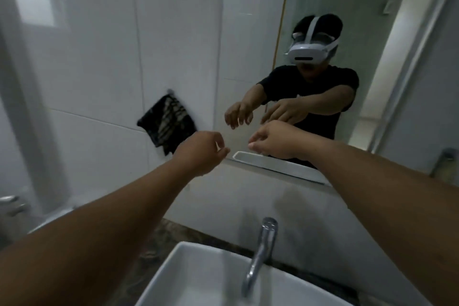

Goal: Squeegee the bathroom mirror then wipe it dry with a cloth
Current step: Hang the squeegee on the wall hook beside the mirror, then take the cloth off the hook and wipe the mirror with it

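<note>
I'm seeing both arms reaching forward over the sink [188,271] toward the mirror [250,32]. The left hand [201,151] is sitting at about 9 o'clock from the right hand [275,141], the two near each other but not touching. Left grip: fingers curled loosely, thumb and forefinger close together, nothing visible between them. Right grip: fingers hanging down, half-curled, also holding nothing I can make out. Both are hovering just in front of the mirror's lower edge; motion blur, so I cannot tell whether the fingertips are touching glass.

The cloth [167,124], dark with pale stripes, is hanging from a hook on the tiled wall [99,69], at roughly 10 o'clock from the left hand, near it but clear of it. It's just left of the mirror's edge.

The faucet [260,253] is standing at 6 o'clock below the hands. A dark stone counter [159,236] is carrying the sink.
</note>
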